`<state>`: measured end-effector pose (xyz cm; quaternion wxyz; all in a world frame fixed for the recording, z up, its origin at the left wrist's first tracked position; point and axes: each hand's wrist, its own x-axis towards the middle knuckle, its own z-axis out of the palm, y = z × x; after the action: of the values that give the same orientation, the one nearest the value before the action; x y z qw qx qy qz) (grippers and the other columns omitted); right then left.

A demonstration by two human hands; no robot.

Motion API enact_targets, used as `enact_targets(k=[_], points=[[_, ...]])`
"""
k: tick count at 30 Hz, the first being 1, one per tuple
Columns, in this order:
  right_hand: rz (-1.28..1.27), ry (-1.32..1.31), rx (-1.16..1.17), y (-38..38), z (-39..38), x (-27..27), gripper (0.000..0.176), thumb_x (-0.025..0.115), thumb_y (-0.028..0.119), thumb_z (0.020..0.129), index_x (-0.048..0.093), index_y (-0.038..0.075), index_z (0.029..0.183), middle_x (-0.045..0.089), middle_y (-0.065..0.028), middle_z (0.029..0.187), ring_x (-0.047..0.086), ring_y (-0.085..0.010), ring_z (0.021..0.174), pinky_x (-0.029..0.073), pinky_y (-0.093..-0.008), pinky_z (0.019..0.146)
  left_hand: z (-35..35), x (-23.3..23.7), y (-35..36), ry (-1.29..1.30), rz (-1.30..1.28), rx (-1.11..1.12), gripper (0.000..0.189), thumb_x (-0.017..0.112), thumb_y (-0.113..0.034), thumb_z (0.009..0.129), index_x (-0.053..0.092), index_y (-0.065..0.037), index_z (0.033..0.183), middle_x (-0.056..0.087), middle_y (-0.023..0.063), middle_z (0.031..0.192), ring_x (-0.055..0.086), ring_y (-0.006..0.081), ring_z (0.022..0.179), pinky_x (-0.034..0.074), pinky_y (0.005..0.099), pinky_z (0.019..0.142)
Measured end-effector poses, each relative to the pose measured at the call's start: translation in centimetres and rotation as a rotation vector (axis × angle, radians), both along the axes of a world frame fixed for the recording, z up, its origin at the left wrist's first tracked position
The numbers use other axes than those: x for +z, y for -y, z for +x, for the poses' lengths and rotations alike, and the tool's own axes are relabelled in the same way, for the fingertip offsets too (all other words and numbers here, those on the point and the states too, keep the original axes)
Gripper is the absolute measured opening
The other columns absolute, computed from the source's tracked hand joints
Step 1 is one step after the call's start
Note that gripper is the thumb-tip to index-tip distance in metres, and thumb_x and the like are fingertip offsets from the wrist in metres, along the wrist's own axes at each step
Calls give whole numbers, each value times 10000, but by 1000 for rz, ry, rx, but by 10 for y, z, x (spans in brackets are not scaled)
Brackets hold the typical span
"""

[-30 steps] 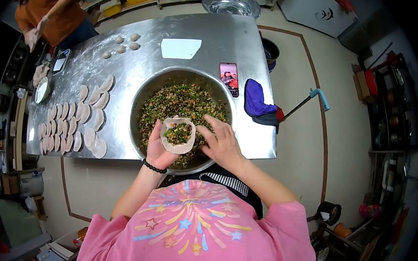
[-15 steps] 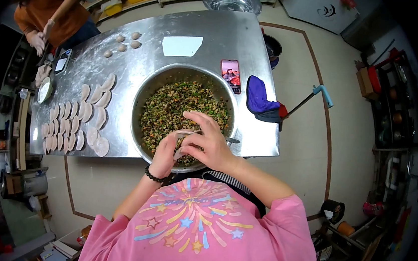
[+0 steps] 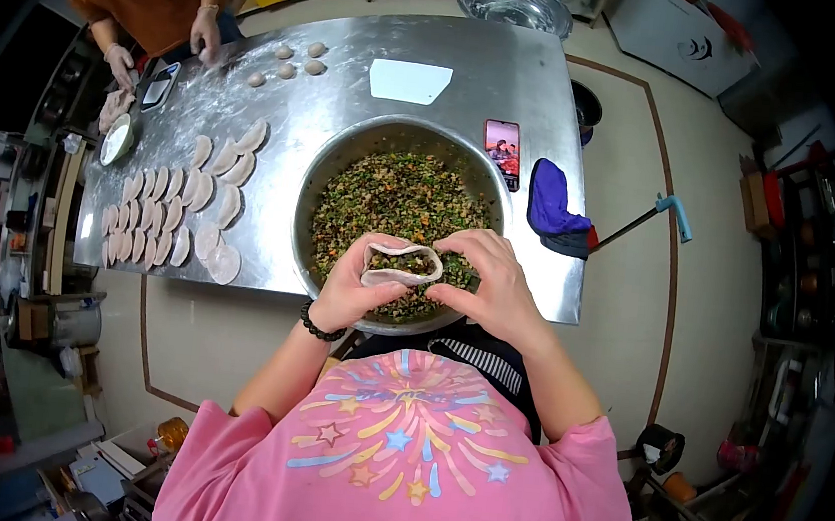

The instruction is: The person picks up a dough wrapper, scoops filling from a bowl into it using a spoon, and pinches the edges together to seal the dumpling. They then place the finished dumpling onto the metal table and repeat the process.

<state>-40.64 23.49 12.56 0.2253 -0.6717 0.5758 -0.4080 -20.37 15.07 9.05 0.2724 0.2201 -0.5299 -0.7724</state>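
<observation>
Spilling of the filling [image 3: 417, 262] could be caused by uneven squeezing, as the gaping wrapper [image 3: 391, 277], above the bowl [image 3: 405, 131], is gripped by the left hand [image 3: 349, 292] while the right hand [image 3: 496, 280] is held, thumb and fingers parted, at the wrapper's edge.

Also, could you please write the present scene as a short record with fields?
Left hand: holds a dough wrapper, its mouth open, filling inside
Right hand: spread open at the wrapper's right end
Below hands: steel bowl of chopped mixture
Left of bowl: many folded dumplings
Far on table: white flat piece, five dough balls
Right of bowl: phone, purple cloth
</observation>
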Motion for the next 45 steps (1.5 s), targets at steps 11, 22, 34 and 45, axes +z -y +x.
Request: enact_targets(k=[11, 22, 34, 45], points=[[-223, -136, -55, -6, 12, 18, 311, 740, 213, 635, 613, 105, 897, 496, -100, 1133, 467, -309, 1049, 356, -413, 879, -2, 3, 1, -9, 7, -31, 473, 653, 7, 748, 432, -31, 1165, 507, 80, 1164, 517, 153, 1059, 431, 290, 892], [-13, 136, -38, 1, 6, 11, 173, 669, 140, 743, 597, 31, 856, 558, -78, 795, 554, -241, 803, 412, -345, 713, 4, 4, 5, 7, -60, 3, 449, 644, -5, 757, 436, -29, 1154, 517, 87, 1155, 531, 155, 1040, 439, 292, 878], [35, 250, -22, -1, 7, 1, 159, 660, 119, 771, 597, 4, 861, 555, -90, 773, 577, -212, 683, 458, -316, 612, 1, 12, 3, 27, -86, -11, 429, 636, 10, 742, 443, -31, 1122, 510, 118, 1168, 516, 188, 1070, 427, 318, 903], [-50, 199, -14, -4, 7, -3, 137, 657, 114, 758, 588, 15, 823, 562, -93, 774, 571, -250, 717, 450, -348, 639, 1, 10, 4, -3, -90, -34, 412, 637, 21, 734, 459, -39, 1101, 509, 125, 1165, 507, 206, 1088, 418, 339, 919]])
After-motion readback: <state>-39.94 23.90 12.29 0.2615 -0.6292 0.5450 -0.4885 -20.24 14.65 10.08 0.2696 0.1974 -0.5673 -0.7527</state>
